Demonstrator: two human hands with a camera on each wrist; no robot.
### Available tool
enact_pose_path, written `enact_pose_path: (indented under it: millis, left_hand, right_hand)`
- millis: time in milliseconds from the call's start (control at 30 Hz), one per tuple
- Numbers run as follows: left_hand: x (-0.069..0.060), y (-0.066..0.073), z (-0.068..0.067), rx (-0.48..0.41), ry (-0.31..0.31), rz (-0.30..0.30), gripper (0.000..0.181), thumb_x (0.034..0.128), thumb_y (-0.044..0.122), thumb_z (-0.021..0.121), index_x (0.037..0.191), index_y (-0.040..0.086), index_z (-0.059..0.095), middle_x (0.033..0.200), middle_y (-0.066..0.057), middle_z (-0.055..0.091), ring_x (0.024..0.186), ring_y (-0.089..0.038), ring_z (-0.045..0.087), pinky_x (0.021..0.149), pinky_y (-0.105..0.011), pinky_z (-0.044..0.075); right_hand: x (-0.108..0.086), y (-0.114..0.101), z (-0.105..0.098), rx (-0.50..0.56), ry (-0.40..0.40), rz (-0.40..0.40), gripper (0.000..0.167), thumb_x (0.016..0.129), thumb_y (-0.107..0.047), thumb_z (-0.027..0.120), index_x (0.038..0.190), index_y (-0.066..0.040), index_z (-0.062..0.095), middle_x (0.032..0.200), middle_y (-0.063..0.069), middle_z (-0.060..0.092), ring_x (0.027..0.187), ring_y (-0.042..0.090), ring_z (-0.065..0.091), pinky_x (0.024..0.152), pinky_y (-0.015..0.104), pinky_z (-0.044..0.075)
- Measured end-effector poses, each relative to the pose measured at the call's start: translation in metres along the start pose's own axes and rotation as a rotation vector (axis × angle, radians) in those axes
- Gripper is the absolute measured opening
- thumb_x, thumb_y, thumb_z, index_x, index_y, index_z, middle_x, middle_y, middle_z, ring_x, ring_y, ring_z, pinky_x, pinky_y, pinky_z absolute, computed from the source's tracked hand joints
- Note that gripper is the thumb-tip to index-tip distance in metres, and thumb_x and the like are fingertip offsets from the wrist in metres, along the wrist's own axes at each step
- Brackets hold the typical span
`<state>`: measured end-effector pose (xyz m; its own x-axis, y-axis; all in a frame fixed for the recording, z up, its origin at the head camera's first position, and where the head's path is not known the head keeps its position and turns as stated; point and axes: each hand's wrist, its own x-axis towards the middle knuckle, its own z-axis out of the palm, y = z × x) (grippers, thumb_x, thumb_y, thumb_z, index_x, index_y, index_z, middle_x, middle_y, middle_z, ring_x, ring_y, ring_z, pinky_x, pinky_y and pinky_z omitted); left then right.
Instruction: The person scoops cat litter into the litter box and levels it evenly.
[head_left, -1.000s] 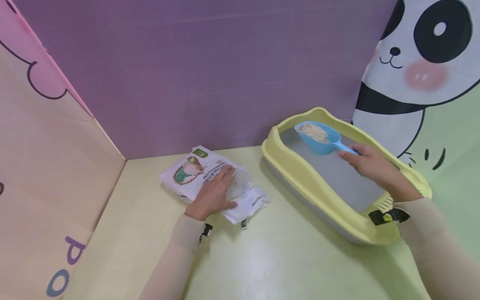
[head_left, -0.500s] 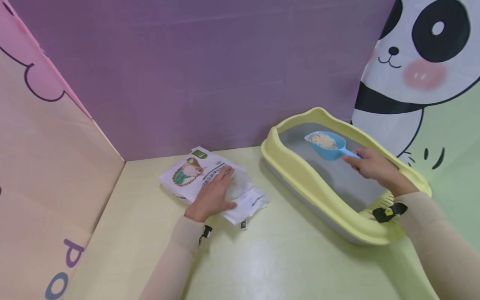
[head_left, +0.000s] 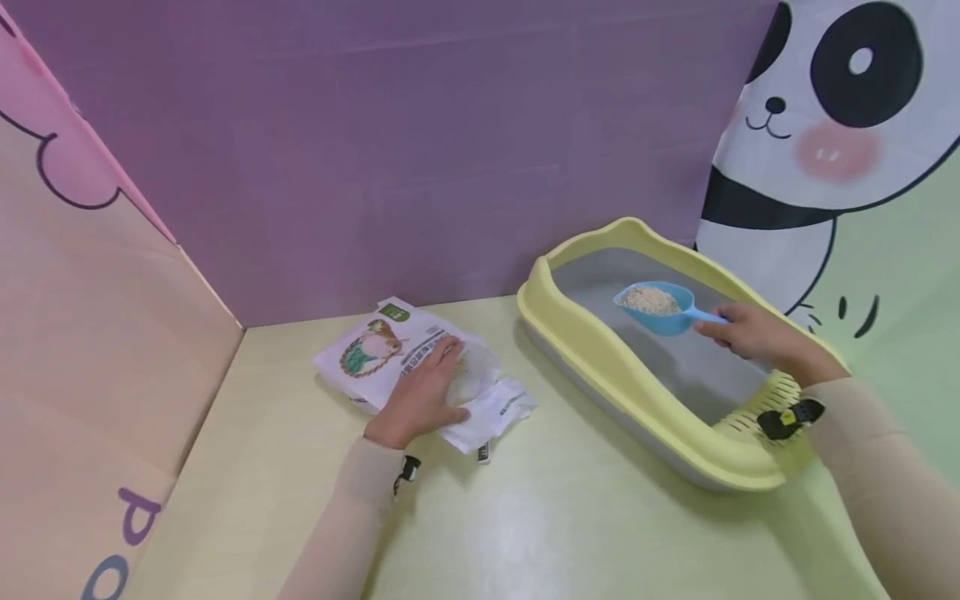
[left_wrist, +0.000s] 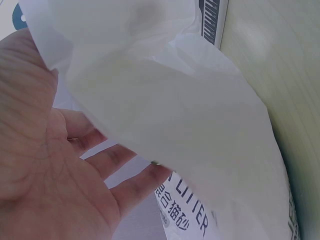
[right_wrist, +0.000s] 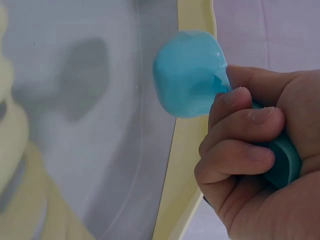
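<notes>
My right hand [head_left: 757, 337] grips the handle of a light blue scoop [head_left: 678, 323], fingers curled round it. Pale granular litter [head_left: 649, 300] fills the scoop, which is held level over the grey inside of a yellow-rimmed litter box [head_left: 600, 350]. From the right wrist camera, only the underside of the scoop [right_wrist: 187, 75] shows. My left hand [head_left: 420, 396] rests on a white bag of cat litter [head_left: 367, 354] lying on the table, fingers nearly straight beside its torn end. In the left wrist view the bag's loose flap [left_wrist: 175, 110] partly covers the fingers.
The litter box stands on the pale table [head_left: 480, 525], right of the bag, near a purple back wall [head_left: 375, 167]. A slotted yellow step [head_left: 761, 408] forms its near end. Printed panels, one with a panda [head_left: 780, 200], enclose the sides.
My right hand has moved the filled scoop nearer and to the right above the litter box. The left hand stays on the bag, and the head view has shifted slightly.
</notes>
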<state>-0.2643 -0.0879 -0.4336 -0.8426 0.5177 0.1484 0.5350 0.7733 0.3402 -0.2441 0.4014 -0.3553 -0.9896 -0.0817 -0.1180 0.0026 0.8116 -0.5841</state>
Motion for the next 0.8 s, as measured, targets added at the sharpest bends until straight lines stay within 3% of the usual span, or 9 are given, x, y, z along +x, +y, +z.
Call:
enact_pose_path:
  millis: [367,800]
  left_hand:
    - [-0.001,0.000,-0.001,-0.009,-0.006,-0.007,0.107,0.0741,0.029,0.091,0.159,0.004,0.030,0.166,-0.010,0.029,0.148,-0.030,0.041,0.115,-0.048,0.044]
    - [0.000,0.000,0.000,-0.004,-0.012,-0.011,0.108,0.0742,0.030,0.091,0.159,0.003,0.030,0.166,-0.011,0.030,0.146,-0.030,0.043,0.115,-0.047,0.044]
  right_hand:
    - [-0.003,0.008,0.000,0.010,-0.161,0.094,0.033,0.105,-0.031,0.055,0.084,-0.006,0.052,0.062,-0.004,0.043,0.051,0.008,0.037,0.050,0.026,0.036]
    - [0.001,0.004,0.007,-0.042,-0.230,0.139,0.028,0.105,-0.028,0.054,0.082,-0.011,0.051,0.065,-0.005,0.046,0.055,0.008,0.038,0.053,0.025,0.038]
